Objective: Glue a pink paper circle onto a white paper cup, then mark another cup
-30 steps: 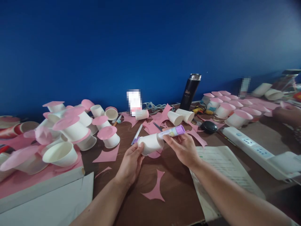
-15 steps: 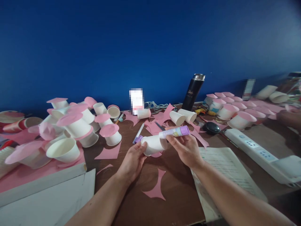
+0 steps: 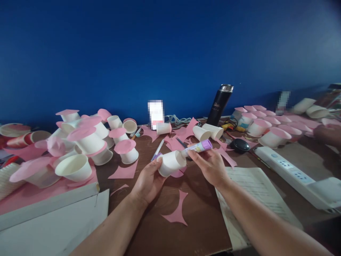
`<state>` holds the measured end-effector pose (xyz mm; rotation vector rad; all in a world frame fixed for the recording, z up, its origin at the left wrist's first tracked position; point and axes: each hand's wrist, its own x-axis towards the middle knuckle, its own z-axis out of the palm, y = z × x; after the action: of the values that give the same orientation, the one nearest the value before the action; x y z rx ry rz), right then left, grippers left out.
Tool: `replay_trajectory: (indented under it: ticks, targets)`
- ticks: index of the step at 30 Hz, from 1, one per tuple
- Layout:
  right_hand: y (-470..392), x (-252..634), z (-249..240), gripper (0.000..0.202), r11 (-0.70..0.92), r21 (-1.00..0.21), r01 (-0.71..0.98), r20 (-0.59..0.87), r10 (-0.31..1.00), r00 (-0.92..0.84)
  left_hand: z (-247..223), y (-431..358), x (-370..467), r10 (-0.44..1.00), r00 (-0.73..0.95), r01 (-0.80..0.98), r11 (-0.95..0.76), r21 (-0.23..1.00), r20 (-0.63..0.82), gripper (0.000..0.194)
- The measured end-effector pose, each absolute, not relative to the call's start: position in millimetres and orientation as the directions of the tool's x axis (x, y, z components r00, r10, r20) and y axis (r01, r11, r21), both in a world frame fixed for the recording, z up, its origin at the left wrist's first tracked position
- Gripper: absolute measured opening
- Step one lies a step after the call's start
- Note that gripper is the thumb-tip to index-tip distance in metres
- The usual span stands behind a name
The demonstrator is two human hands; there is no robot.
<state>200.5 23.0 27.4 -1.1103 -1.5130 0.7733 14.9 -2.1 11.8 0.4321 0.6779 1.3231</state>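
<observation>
A white paper cup [image 3: 172,163] lies on its side in my left hand [image 3: 150,179], whose fingers are wrapped round it. My right hand [image 3: 210,163] is closed on a purple-and-white glue stick [image 3: 199,146]. The glue stick's tip meets the cup's right-hand end near its upper edge. Beneath and behind the cup, a round piece of pink paper [image 3: 179,172] shows in part. Pink paper scraps [image 3: 178,213] lie on the brown table [image 3: 202,224] around my hands.
Paper cups with pink discs [image 3: 125,146] crowd the left side; more pink-topped cups [image 3: 275,135] stand at right. A black flask [image 3: 220,105] leans at the back. A white power strip [image 3: 287,172] and a printed sheet [image 3: 258,199] lie at right. Scissors [image 3: 181,142] rest among scraps.
The cup has tilted and turned a little in my left hand. My right hand has shifted slightly left and down, bringing the glue stick's tip along the cup's end.
</observation>
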Motion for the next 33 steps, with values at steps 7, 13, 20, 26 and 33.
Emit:
replay_trajectory:
  ticks: [7, 13, 20, 26, 33]
  targets:
    - [22.1, 200.8, 23.7, 0.023, 0.36, -0.906, 0.224, 0.347, 0.933, -0.096, 9.4, 1.6, 12.3, 0.972, 0.062, -0.782, 0.189, 0.593, -0.227, 0.02]
    - [18.1, 199.4, 22.5, 0.019, 0.35, -0.926, 0.139, 0.326, 0.93, -0.168, 8.8, 3.8, 12.0, 0.977, 0.03, -0.777, 0.156, 0.61, -0.212, 0.024]
    - [16.7, 194.8, 25.2, 0.021, 0.298, -0.953, 0.057, 0.285, 0.942, -0.176, 2.3, 3.1, 11.7, 0.989, 0.051, -0.668, 0.137, 0.732, -0.138, 0.026]
    - [19.1, 194.8, 26.6, 0.022, 0.303, -0.953, 0.001, 0.301, 0.949, -0.097, 6.4, -2.4, 16.5, 0.989, 0.058, -0.557, 0.148, 0.817, -0.139, 0.029]
    - [13.7, 194.5, 27.0, 0.021, 0.341, -0.94, 0.03, 0.327, 0.921, -0.211, 5.7, 1.5, 13.9, 0.984, 0.037, -0.638, 0.157, 0.754, -0.173, 0.023]
